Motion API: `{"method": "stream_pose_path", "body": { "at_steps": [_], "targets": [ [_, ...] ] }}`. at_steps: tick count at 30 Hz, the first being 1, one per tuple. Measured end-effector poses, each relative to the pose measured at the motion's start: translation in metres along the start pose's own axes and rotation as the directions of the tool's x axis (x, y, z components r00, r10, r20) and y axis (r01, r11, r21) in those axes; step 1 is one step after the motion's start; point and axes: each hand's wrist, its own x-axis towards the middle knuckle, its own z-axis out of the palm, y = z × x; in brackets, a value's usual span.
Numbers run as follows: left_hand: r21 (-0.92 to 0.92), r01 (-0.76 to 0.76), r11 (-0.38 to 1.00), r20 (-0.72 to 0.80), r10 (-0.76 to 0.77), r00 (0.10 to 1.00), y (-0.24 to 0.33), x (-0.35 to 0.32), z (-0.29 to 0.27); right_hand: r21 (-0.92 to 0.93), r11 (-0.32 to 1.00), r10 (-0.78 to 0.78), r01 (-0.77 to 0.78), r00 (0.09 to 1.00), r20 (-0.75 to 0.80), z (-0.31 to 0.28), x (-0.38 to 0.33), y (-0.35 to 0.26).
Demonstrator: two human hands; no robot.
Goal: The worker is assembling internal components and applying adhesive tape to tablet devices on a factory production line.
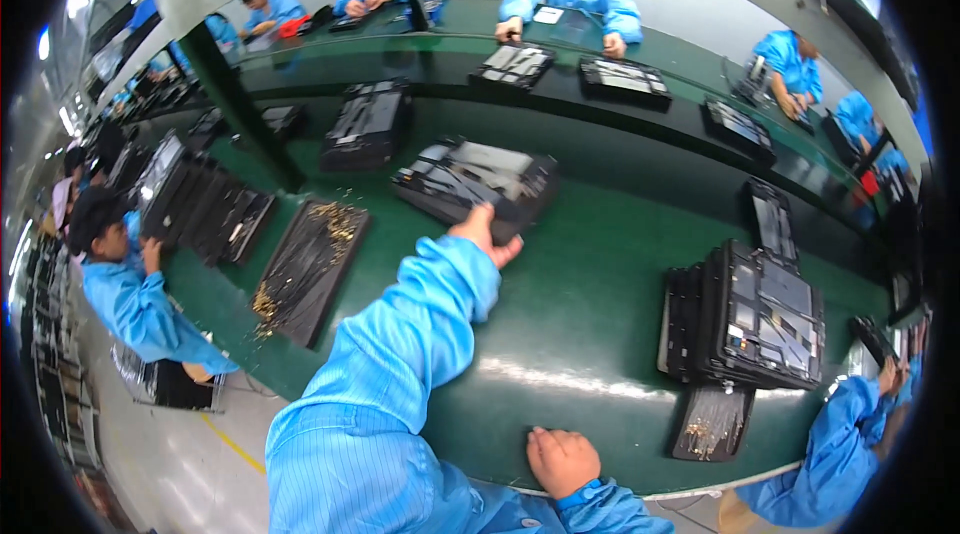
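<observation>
My left hand (485, 234) reaches out over the green table and grips the near edge of a black tray (520, 209). Flat grey device parts (490, 164) lie in that tray, which is slightly blurred and sits at an angle. Close to the table's front edge rests my right hand (565, 461), its fingers curled in, with nothing showing in them. Left of my left forearm lies a dark foam tray (318, 279) with thin black cables that have gold-coloured ends.
A tall stack of black trays (765, 319) stands at the right, beside a small tray of thin parts (713, 424). More trays (205, 199) lean at the left near a co-worker (130, 274). A dark post (240, 104) rises there. Trays (625, 82) line the raised strip behind.
</observation>
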Motion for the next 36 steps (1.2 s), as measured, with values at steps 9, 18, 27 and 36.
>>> {"method": "stream_pose_path", "body": {
  "at_steps": [9, 18, 27, 36],
  "targets": [
    [0.454, 0.079, 0.887, 0.133, -0.155, 0.979, -0.046, -0.006, 0.024, 0.012, 0.999, 0.035, -0.036, 0.998, 0.057, -0.002, -0.008, 0.009],
    [0.82, 0.016, 0.572, 0.405, -0.601, 0.689, -0.111, -0.159, 0.148, 0.099, 0.992, 0.075, -0.078, 0.997, 0.03, -0.009, -0.012, 0.008],
    [0.916, -0.397, -0.061, 0.373, -0.241, 0.896, -0.128, -0.156, 0.18, 0.207, 0.977, 0.052, -0.05, 0.999, -0.005, 0.0, -0.014, 0.009],
    [0.685, -0.117, 0.72, 0.468, -0.311, 0.827, -0.129, -0.17, 0.203, 0.222, 0.97, 0.085, -0.103, 0.992, 0.088, 0.007, -0.021, 0.013]
  ]
}}
